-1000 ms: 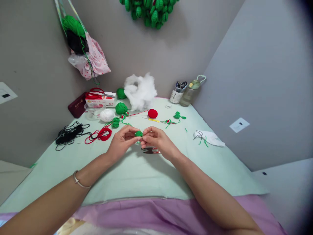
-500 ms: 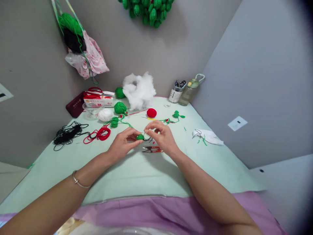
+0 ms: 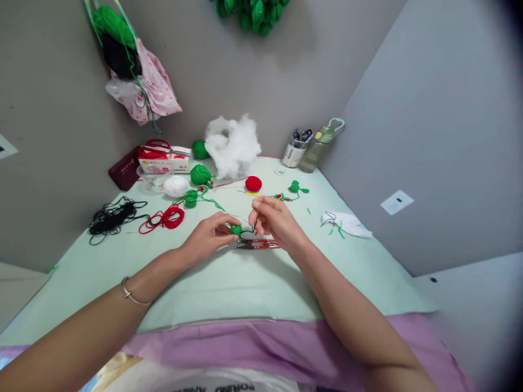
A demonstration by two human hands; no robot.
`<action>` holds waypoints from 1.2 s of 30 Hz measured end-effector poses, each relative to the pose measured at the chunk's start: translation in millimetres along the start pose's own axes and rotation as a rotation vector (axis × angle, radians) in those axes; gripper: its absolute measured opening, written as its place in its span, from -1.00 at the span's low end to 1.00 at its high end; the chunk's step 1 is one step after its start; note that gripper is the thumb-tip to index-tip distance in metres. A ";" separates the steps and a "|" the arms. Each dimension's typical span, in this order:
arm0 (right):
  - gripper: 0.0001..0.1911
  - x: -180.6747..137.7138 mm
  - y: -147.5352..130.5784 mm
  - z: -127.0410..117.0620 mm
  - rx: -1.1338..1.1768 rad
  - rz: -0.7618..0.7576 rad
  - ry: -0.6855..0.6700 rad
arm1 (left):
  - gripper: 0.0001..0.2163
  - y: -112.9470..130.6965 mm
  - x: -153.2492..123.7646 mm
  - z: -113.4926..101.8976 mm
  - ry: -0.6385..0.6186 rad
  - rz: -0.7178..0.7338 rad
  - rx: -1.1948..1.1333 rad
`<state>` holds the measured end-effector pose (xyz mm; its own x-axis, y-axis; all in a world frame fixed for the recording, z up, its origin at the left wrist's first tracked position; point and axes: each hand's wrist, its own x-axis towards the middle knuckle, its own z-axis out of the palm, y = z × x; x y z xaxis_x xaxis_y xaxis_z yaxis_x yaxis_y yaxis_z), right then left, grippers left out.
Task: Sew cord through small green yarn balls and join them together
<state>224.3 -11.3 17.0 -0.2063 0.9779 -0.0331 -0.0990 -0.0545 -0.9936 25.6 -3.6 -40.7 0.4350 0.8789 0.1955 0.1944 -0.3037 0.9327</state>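
Observation:
Between the thumb and fingers of my left hand (image 3: 209,235) sits a small green crocheted piece (image 3: 236,230). Black yarn (image 3: 247,232) runs from it to my right hand (image 3: 273,219), whose fingertips are closed in a pinch on that yarn. Whether a needle is also in the pinch is too small to tell. Just below both hands, a pair of thread snips (image 3: 253,244) with orange handles lies on the table, partly behind my right hand. Beyond my fingers are a red yarn ball (image 3: 253,184) and a thin yellow-handled tool (image 3: 252,194).
Black yarn (image 3: 116,216) and red yarn (image 3: 168,219) lie tangled at left. White stuffing (image 3: 232,147), green yarn balls (image 3: 200,175) and a box (image 3: 165,161) with red scissors (image 3: 155,148) stand behind. A pen cup (image 3: 294,152) and bottle (image 3: 316,147) are at back right, near white scrap (image 3: 351,225).
My right hand has drawn slightly right and away from the green piece, with the black yarn stretching between them. My left hand keeps its hold, and the view has tilted a little.

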 end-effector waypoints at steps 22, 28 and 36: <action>-0.75 -6.1 5.5 2.6 -0.324 -0.020 -0.041 | -0.75 9.3 -1.6 -7.0 0.109 0.089 -0.188; -0.78 -4.8 12.5 10.6 -0.369 -0.045 0.019 | -0.80 2.5 -2.5 -6.0 0.147 0.319 0.067; -0.87 0.4 26.2 10.6 -0.510 -0.096 0.066 | -0.83 -1.7 -3.1 -6.4 0.164 0.444 0.297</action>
<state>211.3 -14.4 -7.9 -0.1558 0.9853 0.0703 0.3755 0.1249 -0.9184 18.3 -3.5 -40.9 0.3935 0.6815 0.6170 0.2732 -0.7275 0.6293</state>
